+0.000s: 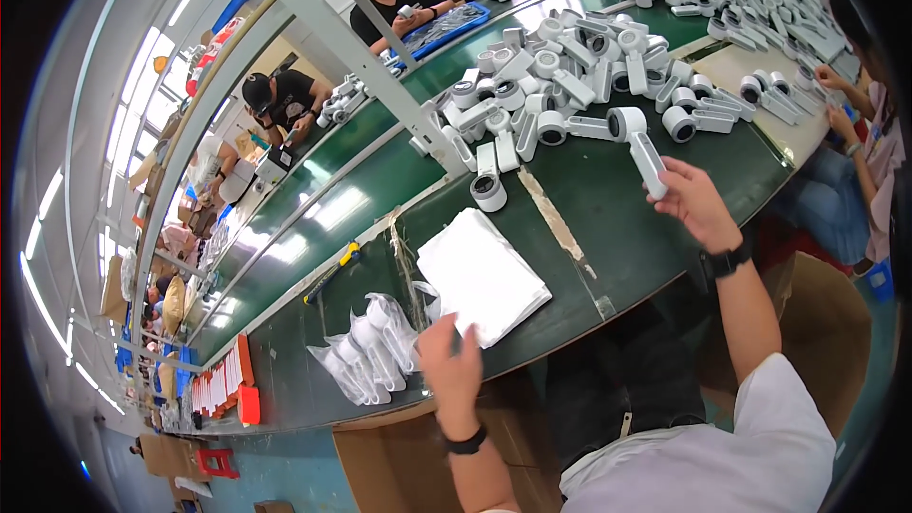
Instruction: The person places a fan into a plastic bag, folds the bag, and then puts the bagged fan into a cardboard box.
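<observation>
My right hand [698,204] is closed round the handle of a white handheld fan [648,161] with a round, dark-faced head, raised above the green table. A stack of thin white sheets or bags [484,271] lies in front of me. Beside its near left corner is my left hand [451,366], thumb apart from the fingers and nothing visible in it; whether it touches the stack I cannot tell. Left of that hand, several fans in clear plastic bags [366,351] lie side by side. One loose fan [488,192] rests just beyond the stack.
A large heap of white fans [560,66] covers the table's far side. A yellow-and-black cutter [332,273] lies at the left, with orange boxes [226,380] at the left end. Open cartons [399,461] stand below the edge. A metal frame post [380,85] rises beyond; co-workers sit around.
</observation>
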The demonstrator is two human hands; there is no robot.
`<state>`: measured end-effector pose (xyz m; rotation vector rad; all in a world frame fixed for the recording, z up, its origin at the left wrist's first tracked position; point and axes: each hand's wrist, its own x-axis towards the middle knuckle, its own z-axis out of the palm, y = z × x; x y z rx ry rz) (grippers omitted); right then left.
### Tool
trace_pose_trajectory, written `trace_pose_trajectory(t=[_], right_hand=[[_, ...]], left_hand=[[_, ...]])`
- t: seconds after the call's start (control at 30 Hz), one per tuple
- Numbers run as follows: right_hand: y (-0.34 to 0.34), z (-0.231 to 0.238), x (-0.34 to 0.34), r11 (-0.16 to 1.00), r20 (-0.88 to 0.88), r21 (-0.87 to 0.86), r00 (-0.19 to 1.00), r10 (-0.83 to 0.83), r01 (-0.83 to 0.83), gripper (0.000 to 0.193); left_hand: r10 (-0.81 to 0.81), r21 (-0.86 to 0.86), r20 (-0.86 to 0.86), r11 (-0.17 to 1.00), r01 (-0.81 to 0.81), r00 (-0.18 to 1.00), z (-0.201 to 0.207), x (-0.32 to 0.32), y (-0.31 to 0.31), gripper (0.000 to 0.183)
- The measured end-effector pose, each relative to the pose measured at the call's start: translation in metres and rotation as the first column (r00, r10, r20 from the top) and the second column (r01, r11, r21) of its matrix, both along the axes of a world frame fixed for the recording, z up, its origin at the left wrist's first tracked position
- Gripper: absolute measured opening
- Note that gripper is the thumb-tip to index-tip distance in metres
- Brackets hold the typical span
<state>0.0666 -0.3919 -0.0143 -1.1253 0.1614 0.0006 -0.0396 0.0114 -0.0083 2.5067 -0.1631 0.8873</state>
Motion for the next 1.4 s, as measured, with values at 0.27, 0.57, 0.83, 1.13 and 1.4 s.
trace_pose_trajectory(t=[0.27, 0.57, 0.83, 1.13, 1.4], right_hand=[[0.057, -0.008, -0.077, 0.805, 0.167, 0.384, 0.892, 0.42, -0.452, 0.074], [0.098, 0.005, -0.098, 0.859, 0.021, 0.2, 0.878, 0.477, -0.471, 0.045], [0.108, 0.0, -0.104, 0.871, 0.017, 0.112, 0.877, 0.479, -0.478, 0.039], [0.11, -0.001, -0.11, 0.872, -0.012, 0.091, 0.875, 0.485, -0.482, 0.036], [0.126, -0.006, -0.114, 0.875, 0.006, 0.048, 0.876, 0.482, -0.482, 0.034]], left_hand=[[-0.061, 0.15, -0.207, 0.984, 0.093, 0.977, -0.023, 0.033, -0.037, 0.01], [-0.047, -0.025, -0.204, 0.999, 0.043, 0.978, -0.022, 0.036, -0.029, 0.008], [-0.072, 0.198, -0.229, 0.973, 0.119, 0.971, -0.013, 0.043, -0.022, 0.007], [-0.046, -0.368, -0.225, 0.929, -0.041, 0.973, 0.002, 0.04, -0.024, 0.014], [-0.117, -0.368, -0.13, 0.928, 0.062, 0.985, 0.008, 0.028, -0.04, 0.017]])
